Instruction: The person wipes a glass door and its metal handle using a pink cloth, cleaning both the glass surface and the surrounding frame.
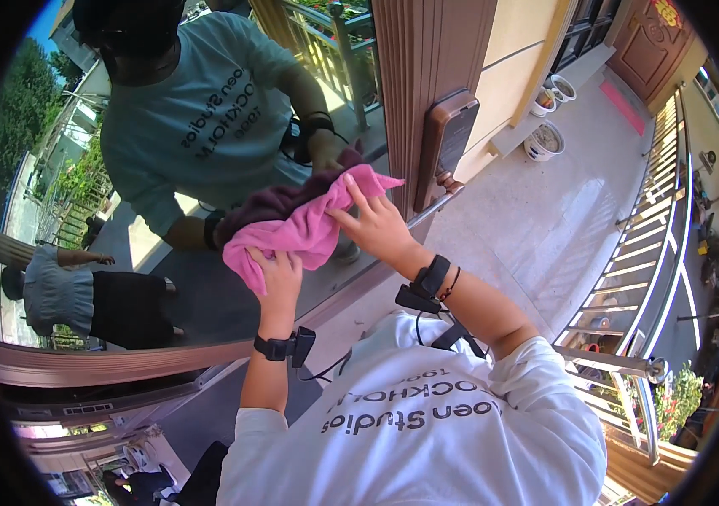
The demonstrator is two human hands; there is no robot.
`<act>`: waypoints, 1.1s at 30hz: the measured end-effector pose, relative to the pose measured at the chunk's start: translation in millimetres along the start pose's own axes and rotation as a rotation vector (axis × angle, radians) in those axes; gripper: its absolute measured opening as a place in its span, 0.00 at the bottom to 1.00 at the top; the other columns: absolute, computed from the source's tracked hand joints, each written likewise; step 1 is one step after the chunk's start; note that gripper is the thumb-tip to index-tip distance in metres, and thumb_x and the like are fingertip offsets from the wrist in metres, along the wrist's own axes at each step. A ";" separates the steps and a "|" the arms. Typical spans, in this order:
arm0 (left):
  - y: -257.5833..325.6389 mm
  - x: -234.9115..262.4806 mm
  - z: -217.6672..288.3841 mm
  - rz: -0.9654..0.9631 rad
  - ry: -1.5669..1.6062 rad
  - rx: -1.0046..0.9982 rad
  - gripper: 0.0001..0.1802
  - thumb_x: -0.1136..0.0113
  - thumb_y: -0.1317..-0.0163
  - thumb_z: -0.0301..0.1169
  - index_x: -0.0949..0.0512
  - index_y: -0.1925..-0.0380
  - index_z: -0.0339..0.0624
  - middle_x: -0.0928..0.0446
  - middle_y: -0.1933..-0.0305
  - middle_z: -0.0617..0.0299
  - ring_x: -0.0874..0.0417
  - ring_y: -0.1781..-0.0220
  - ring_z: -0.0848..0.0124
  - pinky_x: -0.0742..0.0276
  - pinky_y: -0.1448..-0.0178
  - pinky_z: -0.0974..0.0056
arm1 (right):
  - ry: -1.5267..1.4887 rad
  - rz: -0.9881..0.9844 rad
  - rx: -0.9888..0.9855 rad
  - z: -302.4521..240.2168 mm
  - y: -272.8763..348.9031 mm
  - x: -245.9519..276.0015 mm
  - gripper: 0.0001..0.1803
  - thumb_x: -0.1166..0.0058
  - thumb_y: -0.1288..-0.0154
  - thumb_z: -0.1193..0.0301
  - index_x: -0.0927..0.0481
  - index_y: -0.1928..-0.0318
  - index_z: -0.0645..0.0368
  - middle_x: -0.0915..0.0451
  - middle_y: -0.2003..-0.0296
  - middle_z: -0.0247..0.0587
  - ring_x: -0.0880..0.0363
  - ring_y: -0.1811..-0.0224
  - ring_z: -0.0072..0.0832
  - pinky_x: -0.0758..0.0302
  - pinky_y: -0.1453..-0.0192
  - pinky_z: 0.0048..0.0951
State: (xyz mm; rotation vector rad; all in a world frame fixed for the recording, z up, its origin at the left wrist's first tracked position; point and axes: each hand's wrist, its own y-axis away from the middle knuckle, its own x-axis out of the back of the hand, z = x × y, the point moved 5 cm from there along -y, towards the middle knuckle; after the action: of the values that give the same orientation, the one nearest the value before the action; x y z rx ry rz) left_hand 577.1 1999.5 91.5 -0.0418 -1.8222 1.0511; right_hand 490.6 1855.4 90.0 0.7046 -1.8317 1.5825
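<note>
A pink cloth [300, 226] is pressed against a glass door panel [123, 253] that mirrors my body and both arms. My left hand [278, 274] grips the cloth's lower edge from below. My right hand [375, 223] holds its upper right part, fingers spread over the fabric. Both wrists carry black bands. The cloth's reflection shows as a darker purple bunch just behind it.
A brown door frame [427, 67] with a bronze electronic lock [446, 143] and lever handle stands right of the cloth. Tiled porch floor [545, 219] stretches right, with white flower pots [543, 139] and a metal railing [646, 253]. Another person appears reflected at the left.
</note>
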 end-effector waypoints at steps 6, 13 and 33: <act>53.2 7.5 -2.2 -0.123 0.215 0.121 0.21 0.48 0.53 0.28 0.33 0.57 0.34 0.41 0.45 0.46 0.35 0.51 0.49 0.38 0.49 0.56 | -0.184 -0.266 0.008 -4.6 61.7 -13.2 0.23 0.53 0.54 0.72 0.32 0.52 0.54 0.31 0.55 0.45 0.32 0.55 0.35 0.32 0.54 0.31; 67.8 53.8 -45.5 0.024 1.217 0.715 0.14 0.47 0.54 0.14 0.33 0.66 0.36 0.33 0.68 0.63 0.31 0.62 0.77 0.35 0.56 0.75 | -0.768 -0.003 -0.405 -8.3 91.4 47.6 0.12 0.51 0.50 0.71 0.26 0.63 0.60 0.27 0.75 0.46 0.27 0.74 0.43 0.29 0.68 0.33; 116.8 165.0 -37.8 -0.310 1.367 0.791 0.11 0.57 0.46 0.18 0.34 0.61 0.32 0.28 0.58 0.44 0.23 0.66 0.66 0.23 0.67 0.68 | -0.823 -0.405 -0.386 -9.7 138.4 84.3 0.11 0.50 0.52 0.77 0.25 0.64 0.64 0.24 0.73 0.47 0.25 0.76 0.38 0.29 0.73 0.30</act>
State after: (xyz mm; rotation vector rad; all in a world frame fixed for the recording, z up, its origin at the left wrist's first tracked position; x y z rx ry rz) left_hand 474.8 2171.6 138.8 0.0053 -0.1396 1.0206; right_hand 333.5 1884.5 61.4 1.5647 -2.2492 0.6652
